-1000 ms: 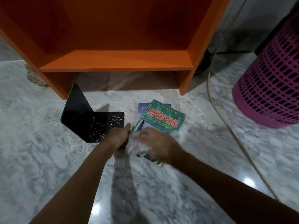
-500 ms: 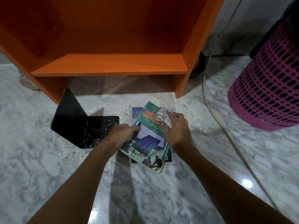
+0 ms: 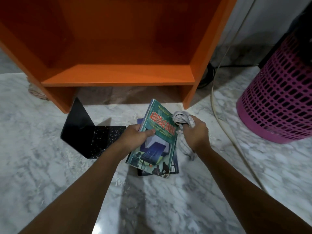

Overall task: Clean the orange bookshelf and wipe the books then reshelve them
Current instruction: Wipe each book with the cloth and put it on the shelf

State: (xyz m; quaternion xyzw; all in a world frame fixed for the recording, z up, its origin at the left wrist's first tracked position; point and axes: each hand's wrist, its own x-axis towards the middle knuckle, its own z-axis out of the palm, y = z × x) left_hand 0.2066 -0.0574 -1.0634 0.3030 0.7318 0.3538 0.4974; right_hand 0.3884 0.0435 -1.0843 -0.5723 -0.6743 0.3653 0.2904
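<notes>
The orange bookshelf (image 3: 118, 78) stands on the marble floor ahead, its lowest shelf bare. My left hand (image 3: 135, 137) grips the left edge of a green book (image 3: 157, 142) with red title letters, thumb on the cover, and holds it tilted above the floor. My right hand (image 3: 195, 134) holds a bunched pale checked cloth (image 3: 183, 119) against the book's right edge; a tail of cloth hangs below the hand. A dark blue book (image 3: 174, 164) lies flat on the floor under the green one, mostly hidden.
A black metal bookend (image 3: 91, 137), speckled with dust, sits on the floor to the left. A pink perforated basket (image 3: 276, 102) stands at the right. A pale cable (image 3: 224, 125) runs along the floor between basket and shelf. White dust streaks the marble.
My left hand has taken the green book by its edge and lifted it off the blue one. My right hand with the cloth has slid from the cover to the book's right edge.
</notes>
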